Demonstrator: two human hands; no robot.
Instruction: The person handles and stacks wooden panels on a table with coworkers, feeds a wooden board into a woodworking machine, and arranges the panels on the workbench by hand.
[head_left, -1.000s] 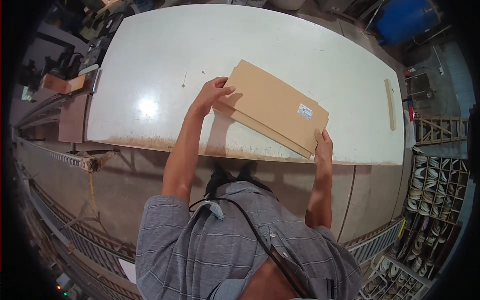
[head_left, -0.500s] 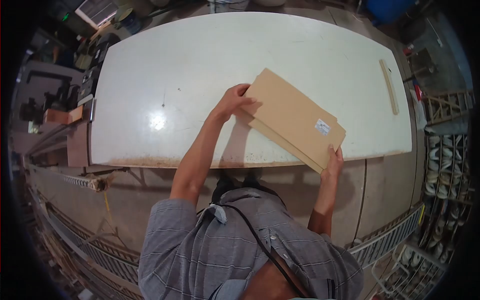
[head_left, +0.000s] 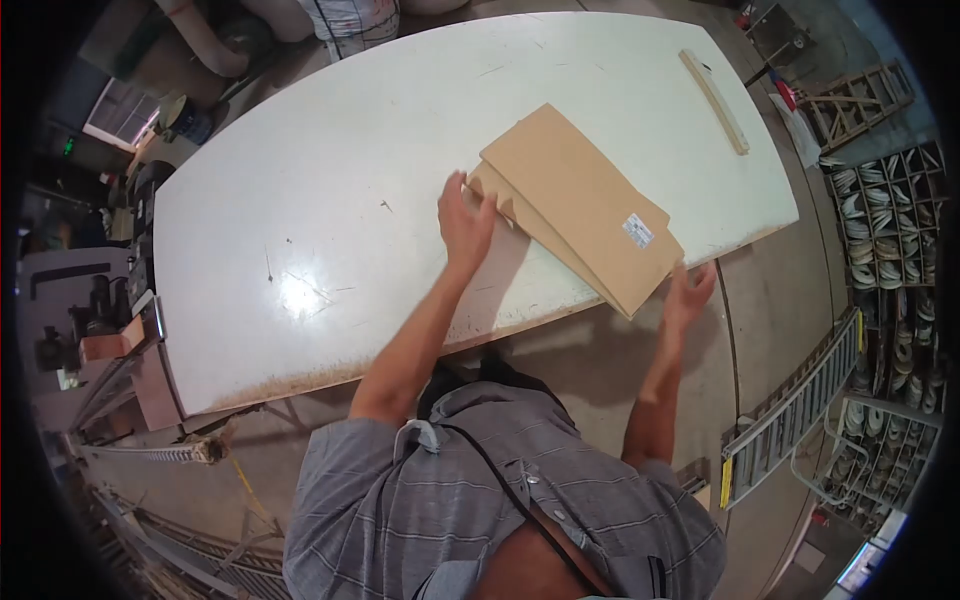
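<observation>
2 boards (head_left: 585,205) lying stacked, askew on surface (head_left: 340,170), long axis running far-L to near-R, near end overhanging edge. My L hand (head_left: 467,225) hovering wide, just beside far-L corner; R hand (head_left: 688,295) likewise hovering wide by near-R corner. Contact: can't tell.

I'm standing in a workshop: worn white table (head_left: 350,190), bare concrete floor (head_left: 785,290), and a crammed rack (head_left: 888,215) beyond the table's right edge.

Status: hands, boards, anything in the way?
Left hand open, right hand open; contact with boards unclear. Two boards stacked askew, near corner past edge of white table. Wooden strip lies apart, nothing visibly in the way.
</observation>
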